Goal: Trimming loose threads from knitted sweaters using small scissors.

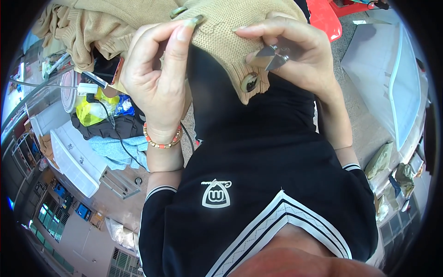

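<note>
A beige knit cardigan [251, 34] lies over my lap, its ribbed edge hanging toward me. My left hand [159, 74] is closed, thumb and forefinger pinching a dark green button [197, 20] at the knit. Beside that button a loose thread [214, 28] curls on the fabric. In my right hand [307, 57] is a pair of small metal thread snips [278, 59], blades pointing out past the palm. The right forefinger and thumb are apart, close to the knit. One more round button [249, 82] sits near the cardigan's lower corner, and another [178, 12] shows at the top.
At the left are a phone [105, 69], a white charger [87, 88] with cables, a yellow plastic bag [90, 113] and a light blue cloth [117, 150]. A white bin [76, 161] stands below them. A translucent bin [383, 78] and red plastic stool [325, 21] are at the right.
</note>
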The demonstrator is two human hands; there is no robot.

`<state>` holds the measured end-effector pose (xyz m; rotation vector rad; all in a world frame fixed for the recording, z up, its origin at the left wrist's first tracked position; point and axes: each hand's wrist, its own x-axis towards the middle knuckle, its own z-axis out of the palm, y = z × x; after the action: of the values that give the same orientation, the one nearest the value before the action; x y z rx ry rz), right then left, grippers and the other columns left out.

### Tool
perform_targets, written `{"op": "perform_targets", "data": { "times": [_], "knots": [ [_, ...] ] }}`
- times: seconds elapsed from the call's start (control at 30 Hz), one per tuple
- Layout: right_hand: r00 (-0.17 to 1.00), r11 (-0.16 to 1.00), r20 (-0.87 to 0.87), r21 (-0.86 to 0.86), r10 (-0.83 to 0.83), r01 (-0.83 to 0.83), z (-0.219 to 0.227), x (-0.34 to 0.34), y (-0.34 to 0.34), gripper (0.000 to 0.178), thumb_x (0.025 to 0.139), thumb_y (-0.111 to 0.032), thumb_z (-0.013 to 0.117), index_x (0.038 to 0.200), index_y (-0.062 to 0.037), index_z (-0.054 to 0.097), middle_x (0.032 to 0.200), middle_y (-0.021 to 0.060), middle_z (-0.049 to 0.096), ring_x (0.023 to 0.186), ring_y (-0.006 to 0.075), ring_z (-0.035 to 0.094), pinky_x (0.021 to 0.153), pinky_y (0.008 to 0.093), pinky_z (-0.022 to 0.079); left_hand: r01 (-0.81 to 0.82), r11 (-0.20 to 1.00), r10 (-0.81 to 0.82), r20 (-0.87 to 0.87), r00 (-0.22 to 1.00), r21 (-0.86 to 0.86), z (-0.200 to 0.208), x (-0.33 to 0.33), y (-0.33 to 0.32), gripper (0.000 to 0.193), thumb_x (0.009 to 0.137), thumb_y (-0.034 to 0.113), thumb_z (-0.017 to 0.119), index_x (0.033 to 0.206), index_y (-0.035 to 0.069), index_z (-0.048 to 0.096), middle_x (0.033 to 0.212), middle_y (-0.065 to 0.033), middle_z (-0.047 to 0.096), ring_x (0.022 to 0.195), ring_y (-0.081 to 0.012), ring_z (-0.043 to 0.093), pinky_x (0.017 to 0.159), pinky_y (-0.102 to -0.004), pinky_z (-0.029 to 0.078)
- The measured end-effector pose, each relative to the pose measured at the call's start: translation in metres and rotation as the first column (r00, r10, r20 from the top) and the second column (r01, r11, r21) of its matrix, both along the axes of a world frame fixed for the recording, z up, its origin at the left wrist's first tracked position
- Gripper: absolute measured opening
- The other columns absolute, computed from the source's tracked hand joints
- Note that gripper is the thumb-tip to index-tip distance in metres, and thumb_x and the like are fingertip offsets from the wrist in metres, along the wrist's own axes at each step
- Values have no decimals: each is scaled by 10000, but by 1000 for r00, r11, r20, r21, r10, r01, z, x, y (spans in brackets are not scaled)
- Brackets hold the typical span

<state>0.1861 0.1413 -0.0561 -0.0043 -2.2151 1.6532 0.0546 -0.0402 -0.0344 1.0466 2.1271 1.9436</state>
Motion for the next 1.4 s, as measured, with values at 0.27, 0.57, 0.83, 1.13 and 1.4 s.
{"op": "perform_targets", "data": {
  "times": [0.27, 0.57, 0.83, 1.13, 1.4],
  "knots": [
    [995, 974, -5, 201, -102, 101, 59, -16, 11, 407, 779, -55, 820, 1163, -10, 692, 919, 33, 623, 786, 121, 544, 680, 244, 426, 46, 999, -46, 19, 999, 23, -2, -2, 1, 79, 918, 4, 689, 985, -24, 718, 890, -31, 651, 776, -64, 585, 690, -185, 444],
    [993, 986, 120, 168, -15, -6, 49, -24, 11, 395, 791, -56, 814, 1173, -33, 718, 866, 46, 617, 786, 146, 569, 684, 257, 438, 68, 991, -85, 148, 985, 112, -5, -2, -4, 91, 937, 9, 669, 1009, -31, 709, 909, -32, 641, 778, -64, 588, 707, -187, 464],
    [984, 989, 169, 144, -50, 26, 58, -19, 9, 382, 791, -81, 819, 1159, -38, 727, 821, 45, 628, 764, 150, 585, 683, 275, 446, 66, 980, -96, 152, 984, 187, -8, 1, 4, 89, 946, 14, 658, 1009, -31, 703, 902, -41, 641, 764, -75, 595, 696, -195, 471],
    [990, 981, 135, 192, -33, 6, 62, -23, 12, 371, 781, -107, 833, 1131, -35, 735, 782, 39, 598, 722, 148, 558, 643, 278, 425, 93, 967, -148, 227, 963, 237, -8, 0, 6, 93, 951, 23, 656, 1013, -30, 701, 913, -42, 657, 773, -77, 601, 715, -197, 476],
    [990, 972, 141, 233, -6, -27, 65, -29, 15, 330, 780, -100, 831, 1091, -31, 748, 744, 27, 559, 679, 130, 528, 596, 277, 394, 110, 972, -147, 173, 974, 206, -8, -3, 6, 87, 941, 13, 665, 1003, -34, 705, 896, -36, 660, 777, -71, 599, 711, -194, 473]
  ]
}}
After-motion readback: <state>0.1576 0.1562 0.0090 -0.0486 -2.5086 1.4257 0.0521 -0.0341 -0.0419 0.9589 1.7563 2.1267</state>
